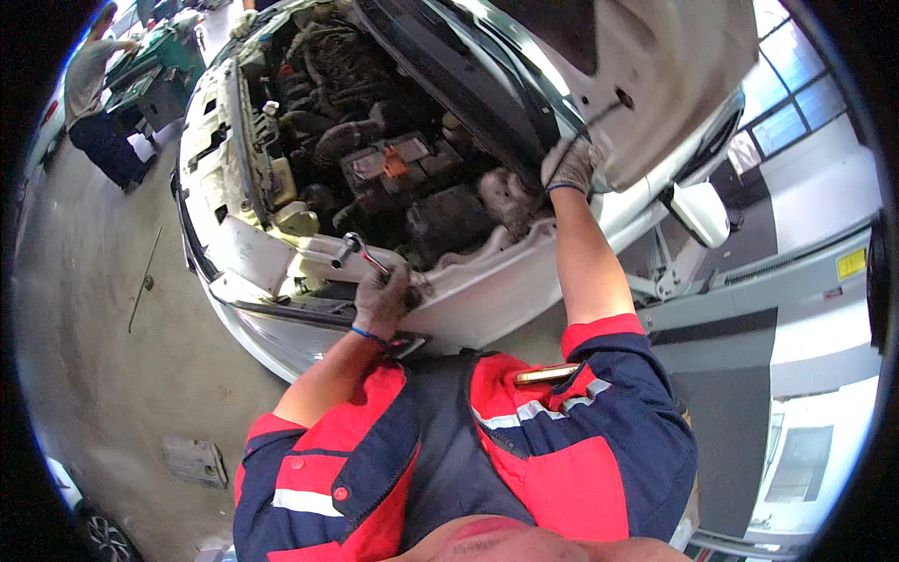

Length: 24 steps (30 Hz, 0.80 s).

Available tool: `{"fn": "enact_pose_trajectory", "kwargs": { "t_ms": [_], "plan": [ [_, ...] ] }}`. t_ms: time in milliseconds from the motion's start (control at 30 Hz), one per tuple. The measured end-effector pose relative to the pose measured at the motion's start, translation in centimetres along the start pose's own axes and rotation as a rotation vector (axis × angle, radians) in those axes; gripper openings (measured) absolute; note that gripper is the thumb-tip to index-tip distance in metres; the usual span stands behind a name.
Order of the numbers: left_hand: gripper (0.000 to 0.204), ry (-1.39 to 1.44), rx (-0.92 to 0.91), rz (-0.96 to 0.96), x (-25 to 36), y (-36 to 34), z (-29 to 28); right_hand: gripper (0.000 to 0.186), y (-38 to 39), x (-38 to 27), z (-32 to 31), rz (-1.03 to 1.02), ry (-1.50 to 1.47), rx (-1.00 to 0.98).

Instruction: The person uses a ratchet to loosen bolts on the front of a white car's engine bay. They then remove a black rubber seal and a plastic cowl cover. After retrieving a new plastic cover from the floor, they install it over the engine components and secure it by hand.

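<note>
My left hand (382, 302), in a worn whitish work glove, is closed around the handle of a ratchet wrench (354, 246). The ratchet's metal head sticks up over the front corner of a white car's (487, 300) engine bay. Further right and higher, my gloved right hand (571, 167) is wrapped around a thin dark rod (599, 117) by the base of the windscreen. That rod runs up to a hole in the raised bonnet (679, 103). Between my hands lies the open engine bay, with a dark battery (403, 164) carrying an orange-red piece on top.
A wing mirror (700, 214) juts out at the right, near a grey lift beam (796, 267). On the floor at left lie a thin rod (145, 281) and a flat grey panel (195, 461). Another person (92, 103) stands by a dark green cart (154, 75) at the far left.
</note>
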State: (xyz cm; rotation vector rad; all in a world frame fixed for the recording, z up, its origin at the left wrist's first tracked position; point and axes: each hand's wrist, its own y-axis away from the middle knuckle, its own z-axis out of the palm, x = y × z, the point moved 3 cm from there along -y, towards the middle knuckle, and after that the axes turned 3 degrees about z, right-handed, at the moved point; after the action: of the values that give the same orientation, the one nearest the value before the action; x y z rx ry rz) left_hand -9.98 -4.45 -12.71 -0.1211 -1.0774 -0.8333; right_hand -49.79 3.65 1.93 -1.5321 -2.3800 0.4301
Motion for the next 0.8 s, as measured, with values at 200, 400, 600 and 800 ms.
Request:
{"fn": "enact_pose_trajectory", "kwargs": {
  "t_ms": [200, 400, 600, 800],
  "plan": [
    [0.037, -0.300, -0.180, 0.182, 2.3, 0.2, -0.2, 0.028, -2.4, -2.4, -1.2, 0.163, 0.233, -0.314],
    [0.037, -0.260, -0.314, 0.051, 3.4, 0.3, -0.1, 0.028, -2.2, -3.2, -3.2, 0.350, 0.208, -0.298],
    [0.030, -0.052, -0.336, -0.130, 1.8, 0.0, -0.4, 0.032, -1.5, -3.1, -3.5, 0.255, 0.269, -0.206],
    [0.033, -0.060, -0.375, -0.060, 1.0, -0.3, -0.7, 0.035, -0.8, -2.7, -3.3, 0.061, 0.340, -0.110]
  ]
}}
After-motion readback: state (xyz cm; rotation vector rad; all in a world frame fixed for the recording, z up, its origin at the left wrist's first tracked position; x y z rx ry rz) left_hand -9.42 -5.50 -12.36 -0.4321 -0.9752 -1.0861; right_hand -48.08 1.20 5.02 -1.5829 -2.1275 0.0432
